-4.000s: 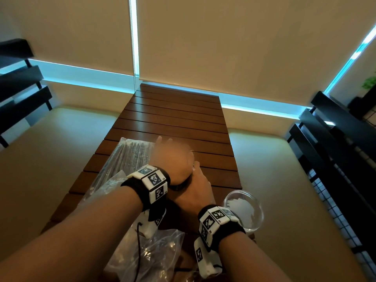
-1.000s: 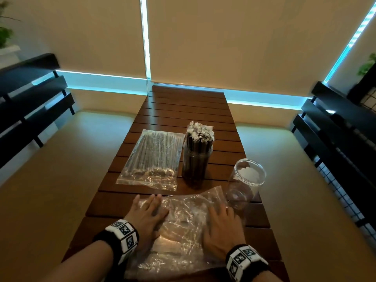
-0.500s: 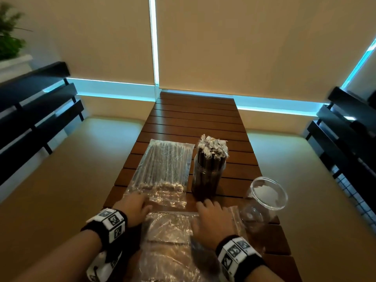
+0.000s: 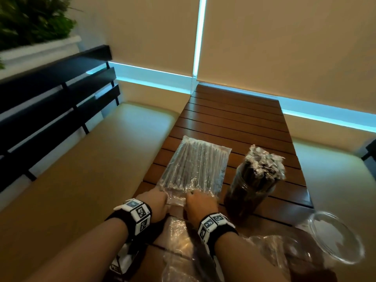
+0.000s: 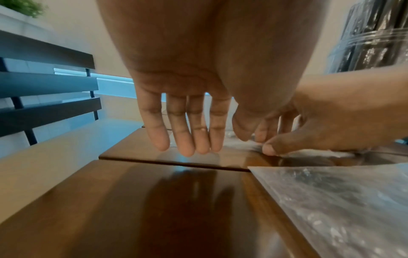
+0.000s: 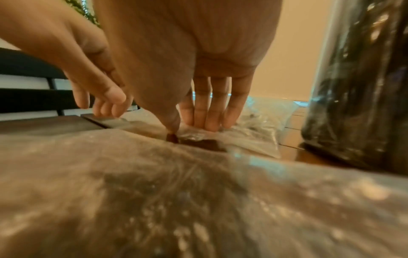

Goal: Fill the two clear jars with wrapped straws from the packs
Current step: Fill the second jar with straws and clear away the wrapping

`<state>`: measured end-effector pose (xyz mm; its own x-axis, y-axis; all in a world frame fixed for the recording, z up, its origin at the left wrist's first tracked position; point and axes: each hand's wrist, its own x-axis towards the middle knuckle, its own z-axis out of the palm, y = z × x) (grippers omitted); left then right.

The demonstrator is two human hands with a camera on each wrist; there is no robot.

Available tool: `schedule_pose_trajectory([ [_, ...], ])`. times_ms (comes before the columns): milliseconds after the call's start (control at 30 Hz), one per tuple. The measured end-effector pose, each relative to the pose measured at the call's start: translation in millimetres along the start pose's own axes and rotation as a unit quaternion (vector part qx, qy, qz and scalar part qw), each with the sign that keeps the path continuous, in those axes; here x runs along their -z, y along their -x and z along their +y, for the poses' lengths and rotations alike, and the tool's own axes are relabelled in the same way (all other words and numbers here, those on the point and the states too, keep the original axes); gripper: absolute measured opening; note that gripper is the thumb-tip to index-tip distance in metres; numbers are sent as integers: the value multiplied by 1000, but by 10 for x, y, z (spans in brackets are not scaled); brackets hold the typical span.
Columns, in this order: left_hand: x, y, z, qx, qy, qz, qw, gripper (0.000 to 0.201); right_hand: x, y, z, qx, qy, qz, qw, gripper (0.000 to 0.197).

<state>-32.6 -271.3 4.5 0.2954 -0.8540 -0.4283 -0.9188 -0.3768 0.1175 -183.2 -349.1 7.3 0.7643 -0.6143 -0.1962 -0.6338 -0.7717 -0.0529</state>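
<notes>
A full clear pack of dark wrapped straws (image 4: 193, 167) lies flat on the slatted wooden table (image 4: 234, 119). To its right stands a clear jar (image 4: 252, 190) packed with wrapped straws. The other clear jar (image 4: 335, 239) stands at the near right with no straws in it. My left hand (image 4: 156, 200) hangs at the pack's near left corner, its fingers (image 5: 187, 139) straight and just above the wood. My right hand (image 4: 200, 201) has straight fingers (image 6: 205, 122) resting on the pack's near edge, the thumb tip down beside them.
An emptied plastic bag (image 4: 183, 241) lies flat under my wrists at the near edge. Cushioned benches (image 4: 91, 169) flank the table, with a black slatted backrest (image 4: 50, 98) and a planter (image 4: 36, 27) on the left. Window blinds close off the far end.
Both hands have left the emptied bag and moved forward to the full pack's near edge. The view has swung left, so the jars now sit further right.
</notes>
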Motion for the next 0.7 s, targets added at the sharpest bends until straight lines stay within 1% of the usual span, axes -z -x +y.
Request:
schedule_pose_trajectory([
  [100,8,5,1,25,14,-17,999,39,-26,-76,-67,31,37,-6,999,26],
  [133,13,6,-6,30,20,-18,999,39,-7,-91,-71,28,28,-1,999,23],
  [167,27,7,-14,32,25,-19,999,39,17,-112,-66,16,2,11,1000,20],
  [233,70,6,-43,30,40,-13,999,38,118,-155,-53,-21,-71,61,995,17],
  [300,133,1,-63,23,69,19,997,33,277,-210,-46,-53,-157,122,979,13],
  [367,229,29,-49,6,112,72,991,28,514,-225,-45,-79,-255,186,946,5],
  [400,299,66,-22,-7,136,109,985,25,658,-212,-46,-86,-296,220,925,8],
  [467,466,179,38,-38,196,199,959,23,969,-138,-49,-91,-350,279,890,12],
  [533,680,319,108,-64,275,286,916,30,1285,-18,-43,-82,-402,316,855,14],
  [567,807,402,158,-74,308,319,893,31,1422,52,-34,-77,-427,334,837,16],
  [600,944,494,227,-82,337,340,874,29,1539,129,-26,-71,-450,350,819,17],
  [633,1082,590,312,-90,363,349,859,25,1637,211,-20,-64,-469,365,802,18],
  [667,1212,703,418,-103,385,346,849,21,1708,303,-18,-59,-487,375,787,21],
  [700,1311,811,533,-118,393,339,846,20,1756,397,-19,-58,-501,382,775,25],
])
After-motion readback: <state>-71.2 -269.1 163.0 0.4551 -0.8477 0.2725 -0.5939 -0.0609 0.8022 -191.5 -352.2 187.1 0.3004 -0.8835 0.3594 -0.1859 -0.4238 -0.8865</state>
